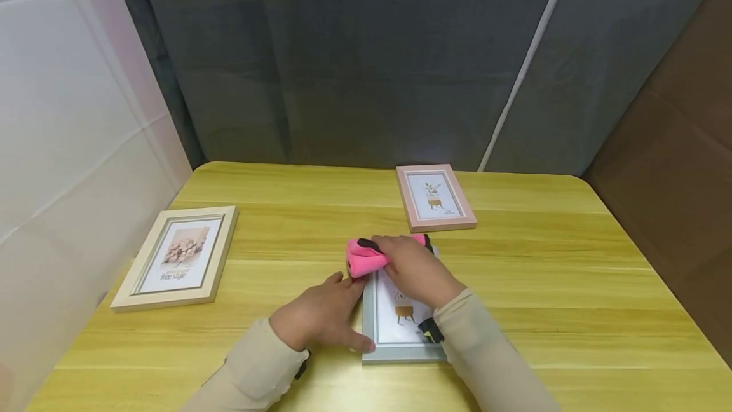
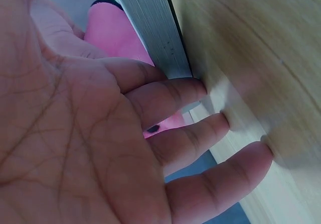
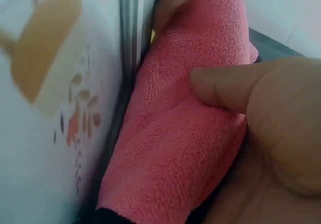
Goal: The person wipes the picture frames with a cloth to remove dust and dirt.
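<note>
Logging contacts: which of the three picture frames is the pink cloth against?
The grey-blue frame, nearest the person: the right hand holds the pink cloth against its far end. The cream frame and pink frame lie apart from the cloth.

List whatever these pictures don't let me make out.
- Head view: much of the grey-blue frame's top and right side, hidden by the pink cloth, right hand and right sleeve.
- Head view: the small print on the pink frame's picture, too small to read.
- Head view: the rest of the left sleeve, cut off by the bottom edge.
- Left wrist view: part of the left hand, cut off by the left edge.
</note>
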Demonstrator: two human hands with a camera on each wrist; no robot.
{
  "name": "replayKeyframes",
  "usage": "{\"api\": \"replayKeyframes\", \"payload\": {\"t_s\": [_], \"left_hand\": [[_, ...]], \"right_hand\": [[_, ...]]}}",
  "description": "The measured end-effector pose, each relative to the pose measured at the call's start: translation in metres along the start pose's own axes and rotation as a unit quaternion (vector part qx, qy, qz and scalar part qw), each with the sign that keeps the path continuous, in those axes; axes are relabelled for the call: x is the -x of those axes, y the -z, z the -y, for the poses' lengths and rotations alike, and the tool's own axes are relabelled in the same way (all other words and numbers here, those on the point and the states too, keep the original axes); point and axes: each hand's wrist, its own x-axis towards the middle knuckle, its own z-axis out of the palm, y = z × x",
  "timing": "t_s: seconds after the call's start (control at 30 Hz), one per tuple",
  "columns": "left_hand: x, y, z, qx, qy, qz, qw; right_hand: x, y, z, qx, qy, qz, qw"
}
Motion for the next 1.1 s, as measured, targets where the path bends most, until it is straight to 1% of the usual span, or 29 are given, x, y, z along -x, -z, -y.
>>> {"api": "replayKeyframes", "payload": {"t_s": [0.1,0.17,0.23,0.4,0.5,0.63,0.73,0.87,0.93,1.1], "left_hand": [[-0.001,-0.002,0.000,0.002,0.001,-0.004,1.0000],[-0.001,-0.002,0.000,0.004,0.005,-0.003,1.0000],[0.000,-0.002,0.000,0.004,0.007,-0.001,1.0000],[0.001,-0.002,-0.002,0.007,0.007,-0.001,1.0000],[0.001,-0.002,-0.002,0.007,0.008,0.001,0.9999],[0.002,-0.001,-0.002,0.009,0.010,0.002,0.9999],[0.002,0.000,-0.002,0.009,0.011,0.002,0.9999],[0.002,0.000,-0.003,0.007,0.010,0.003,0.9999],[0.001,0.000,-0.003,0.006,0.010,0.005,0.9999],[0.000,-0.001,-0.002,0.000,0.011,0.008,0.9999]], "right_hand": [[0.001,0.001,0.001,0.001,0.006,0.003,1.000],[0.001,0.004,0.000,0.006,-0.002,0.002,1.000],[0.003,0.009,-0.004,0.008,-0.027,0.003,1.000],[0.010,0.021,-0.023,-0.003,-0.116,-0.004,0.993],[0.012,0.025,-0.031,-0.010,-0.135,-0.010,0.991],[0.011,0.023,-0.029,0.005,-0.127,0.004,0.992],[0.007,0.017,-0.020,0.037,-0.093,0.013,0.995],[0.005,0.011,-0.007,0.056,-0.043,0.017,0.997],[0.006,0.010,-0.004,0.048,-0.039,0.020,0.998],[0.007,0.011,-0.002,0.037,-0.047,0.024,0.998]]}}
